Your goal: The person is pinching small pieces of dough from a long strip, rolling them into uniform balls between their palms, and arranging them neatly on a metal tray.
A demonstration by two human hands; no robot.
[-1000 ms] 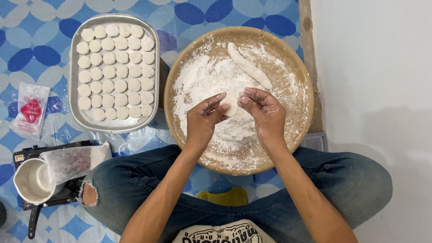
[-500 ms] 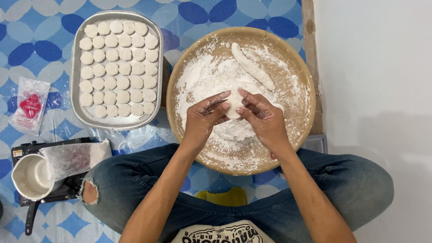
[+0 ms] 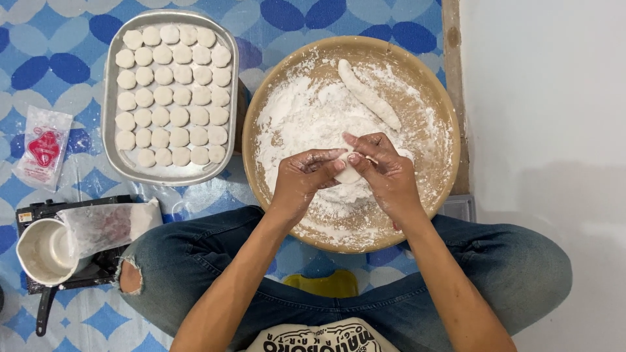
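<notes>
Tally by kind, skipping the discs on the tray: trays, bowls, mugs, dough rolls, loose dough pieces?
Rectangular metal tray: 1
Round floured wooden bowl: 1
White mug: 1
Long white dough roll: 1
Small pinched white dough piece: 1
Total: 5

At the far left, beside the metal tray (image 3: 111,98), a small clear plastic packet (image 3: 44,148) with a red emblem lies flat on the blue patterned floor covering, while nearer, a larger clear bag (image 3: 107,225) rests on a black device bearing a small white label (image 3: 26,216).
</notes>
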